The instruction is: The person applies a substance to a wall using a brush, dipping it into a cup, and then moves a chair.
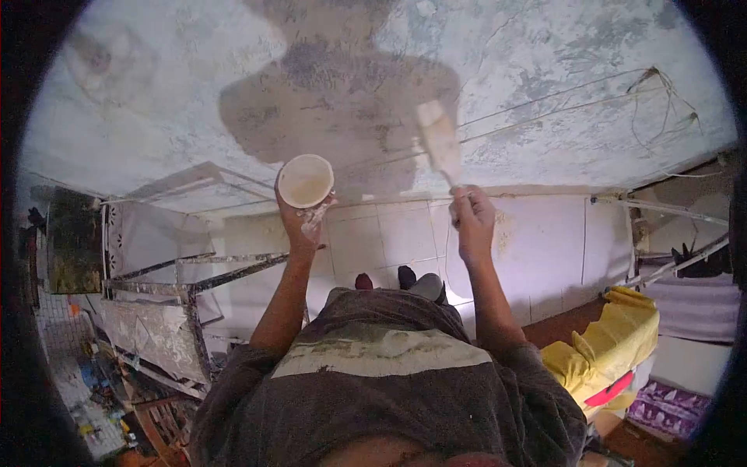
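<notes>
In my left hand (pixel 311 220), fingers wrapped around its side, is a round tub (pixel 306 180) with a pale rim and beige material inside. White paste is smeared over that hand's fingers and wrist. My right hand (pixel 472 214) grips the handle of a putty knife (pixel 440 140), its broad pale blade pointing up and away from me. The blade is slightly blurred and overlaps the patchy white and grey wall (pixel 537 86) in this view. My shadow falls on the wall between and beyond both hands.
A paint-spattered metal frame (pixel 194 311) stands at left. Thin cords (pixel 568 105) run along the wall at right. Yellow cloth (pixel 611 335) covers something at lower right, near purple patterned fabric (pixel 668 409). Below are pale tiles (pixel 405 233) and my feet (pixel 406 278).
</notes>
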A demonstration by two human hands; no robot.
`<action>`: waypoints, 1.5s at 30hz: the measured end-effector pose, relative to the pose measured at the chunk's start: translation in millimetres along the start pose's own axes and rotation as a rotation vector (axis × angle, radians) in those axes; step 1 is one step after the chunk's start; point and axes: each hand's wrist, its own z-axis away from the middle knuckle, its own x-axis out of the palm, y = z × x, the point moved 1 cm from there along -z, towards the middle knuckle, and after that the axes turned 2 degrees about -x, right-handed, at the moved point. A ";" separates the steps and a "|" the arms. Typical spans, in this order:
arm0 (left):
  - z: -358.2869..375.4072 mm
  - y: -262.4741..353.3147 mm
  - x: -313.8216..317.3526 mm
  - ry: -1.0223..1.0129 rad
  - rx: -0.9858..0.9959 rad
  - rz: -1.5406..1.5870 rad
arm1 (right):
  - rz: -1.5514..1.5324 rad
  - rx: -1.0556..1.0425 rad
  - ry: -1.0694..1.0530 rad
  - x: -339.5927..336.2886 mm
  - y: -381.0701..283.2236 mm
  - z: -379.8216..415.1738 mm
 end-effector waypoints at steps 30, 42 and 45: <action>35.5 5.5 -101.5 0.122 -0.146 -0.060 | 0.517 -0.036 0.343 115.8 162.0 -92.5; 52.0 -5.2 -102.7 0.186 -0.357 0.066 | 0.367 -0.186 0.437 120.6 126.6 -100.3; 59.2 -7.7 -115.0 0.067 -0.275 -0.111 | 0.465 0.050 0.411 103.5 191.0 -93.4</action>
